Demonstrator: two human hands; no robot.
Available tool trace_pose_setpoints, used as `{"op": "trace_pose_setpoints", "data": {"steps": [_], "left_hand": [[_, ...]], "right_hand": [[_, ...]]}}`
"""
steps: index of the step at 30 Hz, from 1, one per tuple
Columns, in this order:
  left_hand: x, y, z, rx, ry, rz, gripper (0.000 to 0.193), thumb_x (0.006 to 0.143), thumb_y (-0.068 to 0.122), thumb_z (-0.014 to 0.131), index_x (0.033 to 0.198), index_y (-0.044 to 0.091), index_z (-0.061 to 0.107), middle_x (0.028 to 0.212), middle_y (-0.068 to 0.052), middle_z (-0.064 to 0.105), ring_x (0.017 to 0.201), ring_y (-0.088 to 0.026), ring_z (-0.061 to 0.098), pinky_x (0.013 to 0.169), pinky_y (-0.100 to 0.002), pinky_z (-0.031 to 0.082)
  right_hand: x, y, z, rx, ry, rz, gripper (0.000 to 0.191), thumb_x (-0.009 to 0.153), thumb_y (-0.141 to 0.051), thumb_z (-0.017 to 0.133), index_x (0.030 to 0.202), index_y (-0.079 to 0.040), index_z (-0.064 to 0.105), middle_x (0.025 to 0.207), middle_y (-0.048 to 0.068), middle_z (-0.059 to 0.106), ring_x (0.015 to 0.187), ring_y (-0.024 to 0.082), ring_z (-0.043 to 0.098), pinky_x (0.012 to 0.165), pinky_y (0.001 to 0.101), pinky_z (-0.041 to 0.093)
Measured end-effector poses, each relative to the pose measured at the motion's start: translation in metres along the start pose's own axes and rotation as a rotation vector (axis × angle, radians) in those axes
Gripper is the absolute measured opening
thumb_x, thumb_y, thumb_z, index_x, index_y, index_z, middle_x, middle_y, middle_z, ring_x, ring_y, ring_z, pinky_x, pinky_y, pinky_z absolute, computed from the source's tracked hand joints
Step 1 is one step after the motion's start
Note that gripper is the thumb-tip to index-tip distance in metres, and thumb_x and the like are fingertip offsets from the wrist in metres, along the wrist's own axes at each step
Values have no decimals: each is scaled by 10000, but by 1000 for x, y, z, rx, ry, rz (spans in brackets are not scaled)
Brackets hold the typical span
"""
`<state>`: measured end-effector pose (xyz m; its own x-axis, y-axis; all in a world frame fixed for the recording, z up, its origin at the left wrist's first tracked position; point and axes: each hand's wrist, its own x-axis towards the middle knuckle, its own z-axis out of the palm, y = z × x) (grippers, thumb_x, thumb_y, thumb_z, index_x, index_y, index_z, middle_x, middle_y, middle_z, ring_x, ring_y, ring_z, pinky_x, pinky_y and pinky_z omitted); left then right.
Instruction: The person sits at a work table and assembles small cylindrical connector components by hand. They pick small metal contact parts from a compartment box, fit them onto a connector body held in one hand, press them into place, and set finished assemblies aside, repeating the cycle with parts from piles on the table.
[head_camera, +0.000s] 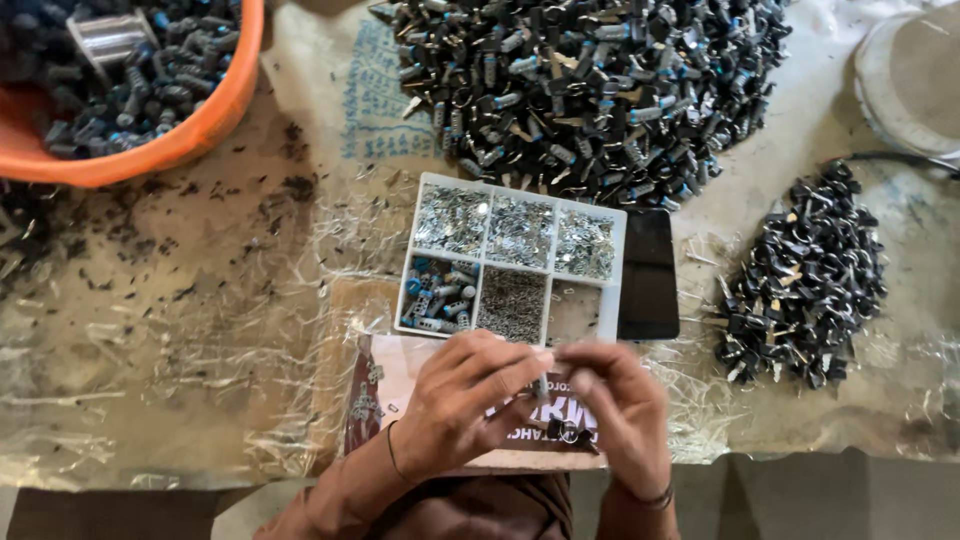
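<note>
While fingertips meet, both hands, left (462, 395) and right (622, 410), pinch a small part (568, 431) below the compartment tray (617, 262)

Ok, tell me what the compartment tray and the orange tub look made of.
Compartment tray: likely clear, glossy plastic, since its thin walls look pale and see-through. Orange tub: probably moulded plastic, with a smooth, evenly coloured, slightly shiny rim.

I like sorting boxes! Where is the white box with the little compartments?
In the head view, the white compartment box lies mid-table, just beyond the left hand and right hand, with a dark phone against its right side and the big pile of dark parts behind it.
</note>
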<state>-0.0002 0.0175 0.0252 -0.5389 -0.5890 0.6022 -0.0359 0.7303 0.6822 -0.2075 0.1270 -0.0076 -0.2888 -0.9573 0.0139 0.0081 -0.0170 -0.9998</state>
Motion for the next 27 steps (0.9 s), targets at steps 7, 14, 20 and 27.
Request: {"op": "trace_pose_setpoints", "data": {"steps": [7, 14, 20, 27], "left_hand": [[0, -14, 5, 66, 44, -119, 427, 847, 150, 825, 1242, 58, 692, 1172, -88, 710, 1051, -275, 669, 954, -404, 534], [-2, -18, 10, 62, 52, -153, 419, 840, 156, 827, 1226, 50, 706, 1168, -96, 716, 1038, -284, 656, 940, -400, 535], [-4, -21, 11, 70, 56, -157, 400, 835, 159, 826, 1203, 52, 714, 1153, -92, 722, 1037, -275, 665, 936, -399, 531], [-7, -23, 12, 79, 85, -170, 394, 851, 187, 810, 1200, 54, 687, 1146, -87, 719, 1054, -276, 673, 964, -411, 523]], "right_hand": [[53, 21, -69, -1360, 569, -49, 714, 887, -551, 811, 1305, 11, 674, 1270, 188, 660, 1170, 340, 577, 980, 506, 481], [71, 33, -61, -1311, 490, 48, 803, 730, -547, 883, 1263, 6, 651, 1173, 188, 610, 1128, 361, 571, 981, 488, 461], [71, 30, -53, -1277, 535, 35, 779, 716, -535, 895, 1238, -12, 649, 1158, 179, 610, 1117, 360, 577, 965, 482, 466], [67, 17, -55, -1236, 479, 15, 764, 771, -489, 871, 1315, -13, 623, 1116, 158, 627, 1054, 351, 596, 914, 480, 477]]}}
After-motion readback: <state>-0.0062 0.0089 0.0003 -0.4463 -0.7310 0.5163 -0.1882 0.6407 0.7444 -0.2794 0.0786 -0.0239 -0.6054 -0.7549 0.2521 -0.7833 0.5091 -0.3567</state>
